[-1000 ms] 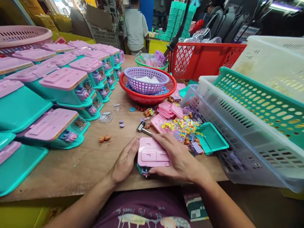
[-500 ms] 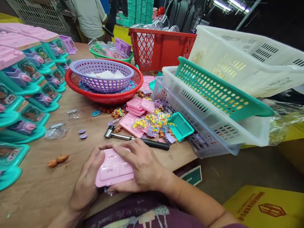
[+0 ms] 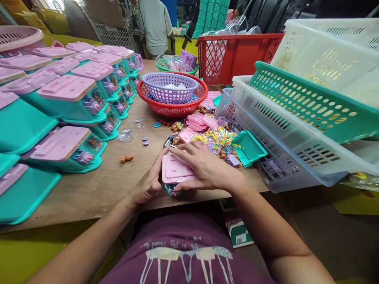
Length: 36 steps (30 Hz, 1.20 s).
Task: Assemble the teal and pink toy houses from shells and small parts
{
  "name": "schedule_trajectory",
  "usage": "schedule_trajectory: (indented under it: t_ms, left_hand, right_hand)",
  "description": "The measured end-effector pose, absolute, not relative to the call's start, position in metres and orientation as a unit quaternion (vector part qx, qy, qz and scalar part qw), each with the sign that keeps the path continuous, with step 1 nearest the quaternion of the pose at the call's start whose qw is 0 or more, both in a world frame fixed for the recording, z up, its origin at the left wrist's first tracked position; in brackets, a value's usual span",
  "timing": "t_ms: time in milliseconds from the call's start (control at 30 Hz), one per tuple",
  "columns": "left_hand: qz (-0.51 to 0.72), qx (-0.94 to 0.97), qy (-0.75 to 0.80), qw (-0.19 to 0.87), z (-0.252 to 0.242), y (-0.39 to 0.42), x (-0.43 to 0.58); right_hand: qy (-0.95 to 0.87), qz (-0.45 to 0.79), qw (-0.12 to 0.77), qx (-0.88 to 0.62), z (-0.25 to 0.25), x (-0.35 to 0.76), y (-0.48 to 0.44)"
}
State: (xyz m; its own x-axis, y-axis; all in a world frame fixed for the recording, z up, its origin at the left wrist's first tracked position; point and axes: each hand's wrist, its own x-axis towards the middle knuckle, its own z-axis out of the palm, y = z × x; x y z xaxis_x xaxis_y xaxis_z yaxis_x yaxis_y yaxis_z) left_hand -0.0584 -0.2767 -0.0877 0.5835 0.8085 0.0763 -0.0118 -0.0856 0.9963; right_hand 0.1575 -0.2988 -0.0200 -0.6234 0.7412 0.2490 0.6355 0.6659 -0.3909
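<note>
Toy (image 3: 176, 170): pink lid over teal body, at the near edge of the tabletop (image 3: 97, 189), centre.
Left hand (image 3: 149, 183): half-closed, cupped against the toy's left side, thumb at the lid's edge.
Right hand (image 3: 207, 167): laid nearly flat over the lid, fingers spread to its far edge, holding it down.

Risks (judgement):
- The toy sits right at the near edge. A sideways slip under the hands could send it off into the lap or onto the floor.
- Uneven pressure could leave the lid skewed on the body, or pinch a fingertip at the seam.
- Loose parts (image 3: 216, 138) and a hammer (image 3: 168, 141) lie just beyond the right hand's fingers, so a sweep of the wrist could scatter them.

Surface: bare wood, worn.
- Left edge: stacked toys (image 3: 68, 98).
- Far centre: purple basket (image 3: 170, 94) nested in a red basket (image 3: 174, 112).
- Right edge: tilted crates (image 3: 281, 130) overhanging.

Room: crowded workshop. A person (image 3: 154, 25) stands at the far end.
</note>
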Motion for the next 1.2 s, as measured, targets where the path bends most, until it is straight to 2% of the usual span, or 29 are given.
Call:
schedule_trajectory:
  t_ms: [67, 133, 300, 433, 567, 600, 700, 867, 1033, 1200]
  left_hand:
    - [0.293, 0.707, 0.328, 0.553, -0.085, -0.278, -0.063]
    - [0.272, 0.725, 0.359, 0.521, -0.083, -0.277, -0.064]
    - [0.300, 0.723, 0.340, 0.521, -0.088, -0.271, -0.059]
    - [0.318, 0.718, 0.321, 0.529, -0.091, -0.270, -0.059]
    - [0.314, 0.725, 0.327, 0.518, -0.090, -0.273, -0.060]
    - [0.313, 0.727, 0.327, 0.516, -0.090, -0.273, -0.060]
    - [0.311, 0.743, 0.315, 0.502, -0.091, -0.274, -0.058]
    - [0.332, 0.765, 0.295, 0.467, -0.092, -0.274, -0.056]
    - [0.333, 0.758, 0.299, 0.475, -0.088, -0.274, -0.057]
    - [0.321, 0.759, 0.294, 0.485, -0.087, -0.271, -0.059]
  right_hand:
    - [-0.906, 0.129, 0.169, -0.367, -0.020, 0.152, -0.295]
    - [-0.904, 0.137, 0.181, -0.363, -0.022, 0.150, -0.294]
    - [-0.866, 0.165, 0.253, -0.398, -0.034, 0.146, -0.303]
    - [-0.850, 0.164, 0.259, -0.429, -0.032, 0.143, -0.311]
    - [-0.736, 0.121, 0.411, -0.524, -0.010, 0.153, -0.310]
    - [-0.718, 0.088, 0.419, -0.549, -0.006, 0.155, -0.309]
    - [-0.758, 0.050, 0.324, -0.563, -0.007, 0.154, -0.309]
    - [-0.864, 0.090, 0.164, -0.467, -0.025, 0.162, -0.310]
    - [-0.923, 0.134, 0.012, -0.360, 0.001, 0.196, -0.287]
    - [-0.924, 0.141, -0.042, -0.353, 0.029, 0.194, -0.263]
